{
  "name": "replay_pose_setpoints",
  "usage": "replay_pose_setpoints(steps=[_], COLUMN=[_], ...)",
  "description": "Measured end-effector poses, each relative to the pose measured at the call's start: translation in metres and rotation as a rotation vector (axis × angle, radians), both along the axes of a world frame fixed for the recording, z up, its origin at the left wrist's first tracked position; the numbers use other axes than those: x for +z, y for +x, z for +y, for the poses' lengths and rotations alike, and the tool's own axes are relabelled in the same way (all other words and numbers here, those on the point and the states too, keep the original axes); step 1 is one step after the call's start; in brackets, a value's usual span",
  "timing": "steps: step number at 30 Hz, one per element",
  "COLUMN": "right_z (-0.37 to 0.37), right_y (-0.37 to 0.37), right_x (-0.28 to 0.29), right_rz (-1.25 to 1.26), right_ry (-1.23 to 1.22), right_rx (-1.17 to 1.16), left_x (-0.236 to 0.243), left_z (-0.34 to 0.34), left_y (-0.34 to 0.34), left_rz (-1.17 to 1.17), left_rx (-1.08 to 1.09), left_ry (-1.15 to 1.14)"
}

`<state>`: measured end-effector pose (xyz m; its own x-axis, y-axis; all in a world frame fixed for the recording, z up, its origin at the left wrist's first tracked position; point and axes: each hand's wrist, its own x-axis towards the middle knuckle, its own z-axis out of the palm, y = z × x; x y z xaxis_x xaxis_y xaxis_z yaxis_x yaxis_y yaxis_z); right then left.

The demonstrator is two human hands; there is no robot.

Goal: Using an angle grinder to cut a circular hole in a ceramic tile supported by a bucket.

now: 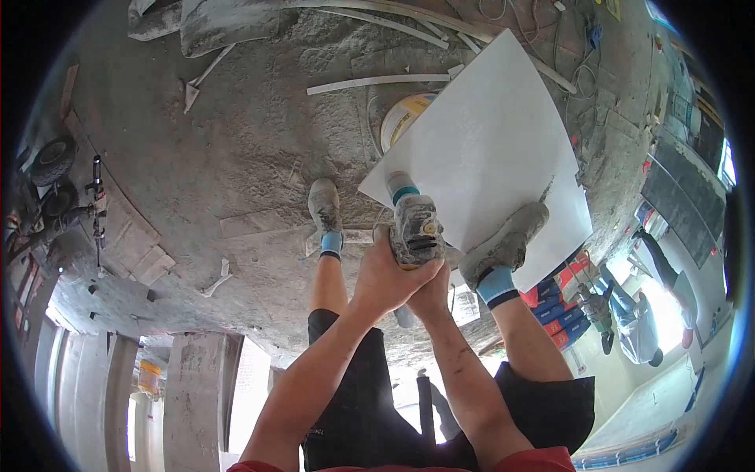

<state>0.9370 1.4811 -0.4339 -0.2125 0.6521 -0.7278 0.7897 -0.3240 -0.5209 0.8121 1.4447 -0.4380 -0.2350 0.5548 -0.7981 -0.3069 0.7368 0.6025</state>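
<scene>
Both hands were wrapped tight around a dusty power tool (414, 226), seemingly an angle grinder: the left hand (387, 277) gripped its body, the right hand (431, 293) tucked beneath. The tool sat at the near edge of a white tile (487, 134), pinned by the right shoe (503, 244) on the concrete floor (236, 141).

A dusty grey angle grinder (414, 224) with a teal band near its head sits clasped between the left hand (389, 279) and right hand (432, 295), its front end at the near corner of a large white tile (487, 134) lying flat on the rough grey floor
</scene>
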Motion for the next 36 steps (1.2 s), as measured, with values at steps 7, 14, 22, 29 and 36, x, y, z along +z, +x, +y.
replay_pose_setpoints(steps=[7,14,22,29,36], right_z=[-0.003,-0.003,-0.009,-0.012,-0.01], right_y=[0.005,0.005,0.017,0.019,0.014], right_x=[-0.005,-0.004,-0.016,-0.016,-0.014], right_rz=[0.014,-0.024,0.012,0.061,0.084], right_ry=[-0.004,-0.001,0.02,0.017,0.038], right_rx=[-0.023,0.025,0.024,-0.039,-0.017], left_x=[-0.002,-0.008,-0.008,-0.011,-0.012], left_z=[-0.002,-0.007,-0.005,-0.007,-0.01], left_y=[-0.001,0.006,0.008,0.01,0.011], left_rz=[-0.013,0.052,0.053,0.03,0.027], left_rx=[-0.005,-0.053,-0.047,0.002,0.001], left_ry=[-0.006,-0.021,-0.017,0.021,0.027])
